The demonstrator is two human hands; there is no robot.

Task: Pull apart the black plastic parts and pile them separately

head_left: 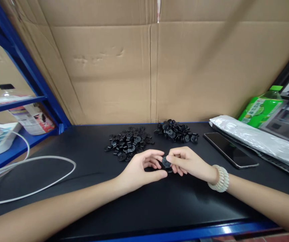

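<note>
One black disc (166, 162), pinched by the right hand (187, 162) at three o'clock of the loosely spread left hand (140, 168), which perhaps touches it, could slip toward the parts pile (129, 141) at ten o'clock if the pinch weakens.

One round black plastic disc (166, 162), held tilted. Beyond the disc, leftward: loose heap of matte black perforated parts (131, 148). Beyond it, slightly rightward: jumbled heap of glossy black discs (171, 132).
</note>
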